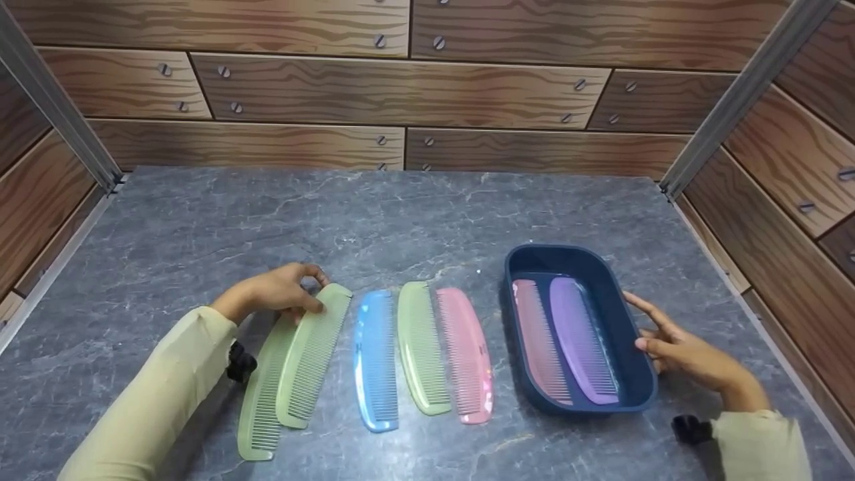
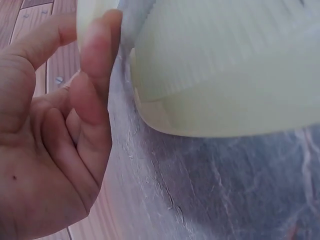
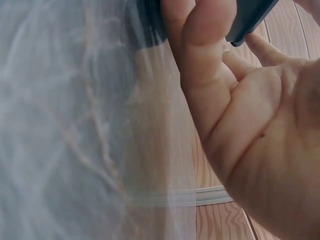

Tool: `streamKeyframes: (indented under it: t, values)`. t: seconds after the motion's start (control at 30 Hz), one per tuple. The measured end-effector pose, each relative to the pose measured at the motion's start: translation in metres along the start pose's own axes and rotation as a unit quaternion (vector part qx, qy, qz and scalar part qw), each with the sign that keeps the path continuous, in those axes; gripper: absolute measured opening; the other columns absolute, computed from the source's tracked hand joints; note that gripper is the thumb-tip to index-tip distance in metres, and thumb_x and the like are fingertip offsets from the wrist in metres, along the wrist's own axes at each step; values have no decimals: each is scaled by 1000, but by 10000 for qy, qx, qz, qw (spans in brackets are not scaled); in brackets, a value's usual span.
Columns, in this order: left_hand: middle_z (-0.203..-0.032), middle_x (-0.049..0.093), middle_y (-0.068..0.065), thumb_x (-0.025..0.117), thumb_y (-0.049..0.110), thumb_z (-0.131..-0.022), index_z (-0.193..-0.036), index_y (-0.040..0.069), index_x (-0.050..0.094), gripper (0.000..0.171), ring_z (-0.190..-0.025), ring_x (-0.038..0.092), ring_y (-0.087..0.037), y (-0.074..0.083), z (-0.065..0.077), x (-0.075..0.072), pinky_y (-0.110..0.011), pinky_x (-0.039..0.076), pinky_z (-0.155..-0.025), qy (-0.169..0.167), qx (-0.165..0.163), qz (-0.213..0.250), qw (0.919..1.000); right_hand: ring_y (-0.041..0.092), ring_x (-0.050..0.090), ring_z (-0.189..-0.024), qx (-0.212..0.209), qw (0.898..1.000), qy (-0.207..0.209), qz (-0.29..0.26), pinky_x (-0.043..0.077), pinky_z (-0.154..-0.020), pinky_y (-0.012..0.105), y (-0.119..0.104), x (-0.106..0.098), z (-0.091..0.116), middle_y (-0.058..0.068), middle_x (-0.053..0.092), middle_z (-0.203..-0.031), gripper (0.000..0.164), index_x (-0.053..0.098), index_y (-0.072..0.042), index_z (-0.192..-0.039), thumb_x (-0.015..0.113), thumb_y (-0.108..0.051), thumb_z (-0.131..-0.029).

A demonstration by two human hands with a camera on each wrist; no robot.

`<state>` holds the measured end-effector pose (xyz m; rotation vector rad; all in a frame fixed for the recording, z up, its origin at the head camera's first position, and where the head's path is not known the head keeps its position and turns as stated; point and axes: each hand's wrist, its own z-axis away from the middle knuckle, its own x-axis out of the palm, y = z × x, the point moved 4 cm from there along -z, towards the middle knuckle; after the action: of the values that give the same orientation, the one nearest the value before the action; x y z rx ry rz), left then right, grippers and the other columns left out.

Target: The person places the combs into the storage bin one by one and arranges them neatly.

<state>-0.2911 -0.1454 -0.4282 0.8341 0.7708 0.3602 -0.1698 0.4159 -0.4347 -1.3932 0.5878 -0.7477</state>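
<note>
My left hand [image 1: 284,288] pinches the top end of a light green comb [image 1: 298,374], which slants across another light green comb [image 1: 251,417]. In the left wrist view the thumb and fingers hold a pale comb end [image 2: 95,15], while a large green comb [image 2: 240,115] fills the right side. My right hand [image 1: 695,361] touches the right outer wall of a dark blue tray [image 1: 568,255], fingers loosely extended. Inside the tray lie a pink comb [image 1: 540,341] and a purple comb [image 1: 580,341], side by side. The right wrist view shows fingers against the tray's wall [image 3: 250,17].
Between the left hand and the tray, a blue comb [image 1: 377,364], a green comb [image 1: 421,347] and a pink comb [image 1: 465,354] lie in a row on the grey marbled table [image 1: 374,220]. Wood-patterned panels [image 1: 401,90] enclose the back and sides, with metal posts at the corners.
</note>
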Motion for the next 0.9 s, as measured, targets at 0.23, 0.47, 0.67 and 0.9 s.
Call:
streamKeyframes:
  t: [0.23,0.47,0.67,0.9]
  values:
    - [-72,64,-4,69,12,-85,-127,5,49,47,-49,52,-7,7,3,-4,-22,44,-47,-44,138,596,9981,22,68,-101,42,9998,53,207,58,-75,40,-1,-1,2,5,63,-127,72,-6,-29,-155,30,5,-102]
    - [-67,66,0,68,13,-85,-128,6,48,48,-47,54,-8,23,8,-10,-22,40,-45,97,580,825,9949,17,69,-94,169,9985,170,484,59,-71,36,-3,-2,4,3,66,-117,72,-5,-30,-154,32,2,-102]
    - [-81,71,-3,69,16,-86,-130,8,49,49,-49,58,-8,32,10,-16,-21,34,-44,179,689,804,9942,16,68,-99,264,9978,226,564,58,-77,36,-4,-4,4,2,66,-117,71,-2,-33,-154,33,1,-102]
    - [-87,73,-4,68,17,-88,-132,8,46,50,-54,63,-12,41,18,-23,-21,34,-45,363,835,796,9927,18,67,-101,196,9987,168,447,58,-78,37,-1,-2,2,5,66,-119,72,-8,-27,-154,32,2,-102]
